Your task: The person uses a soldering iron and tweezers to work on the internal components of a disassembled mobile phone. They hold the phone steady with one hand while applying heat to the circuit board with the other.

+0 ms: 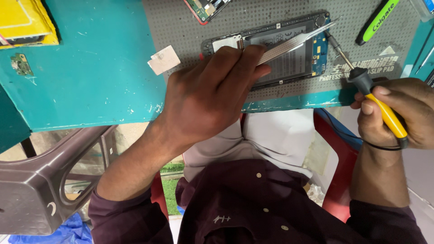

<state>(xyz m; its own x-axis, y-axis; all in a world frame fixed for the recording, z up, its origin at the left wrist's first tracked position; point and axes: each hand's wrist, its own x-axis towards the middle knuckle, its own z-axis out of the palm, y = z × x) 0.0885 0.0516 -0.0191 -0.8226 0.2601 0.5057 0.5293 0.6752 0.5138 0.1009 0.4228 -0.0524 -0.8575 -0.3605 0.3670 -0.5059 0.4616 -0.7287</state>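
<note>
Opened phone on the grey pad, both hands working it

Left hand (212,95) pins the opened phone (271,49) to the grey anti-slip mat (181,27) at the counter's (90,81) near edge, fingers closed on metal tweezers (294,43) angled right. Right hand (398,113) grips a yellow-handled soldering iron (361,81), tip by the phone's right-end blue board (319,52)

Opened phone (289,63) (back off) beneath tweezers (294,43), screwdriver (370,95).
</note>
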